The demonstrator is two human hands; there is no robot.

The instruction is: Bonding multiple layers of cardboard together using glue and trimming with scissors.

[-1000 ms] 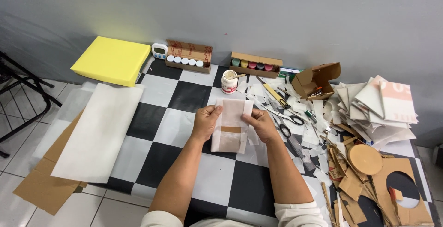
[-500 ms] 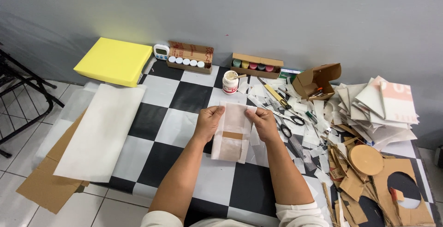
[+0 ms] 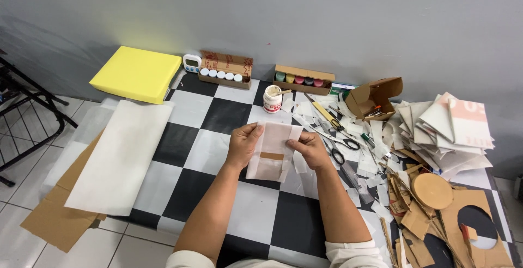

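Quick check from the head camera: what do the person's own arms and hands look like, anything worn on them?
Both arms are bare from the hands up past the elbows. The left hand and right hand wear no gloves, and no ring, watch or bracelet shows. White short sleeves appear at the bottom edge of the frame.

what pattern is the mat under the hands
Black and white checkerboard squares on the mat, clearest in the head view.
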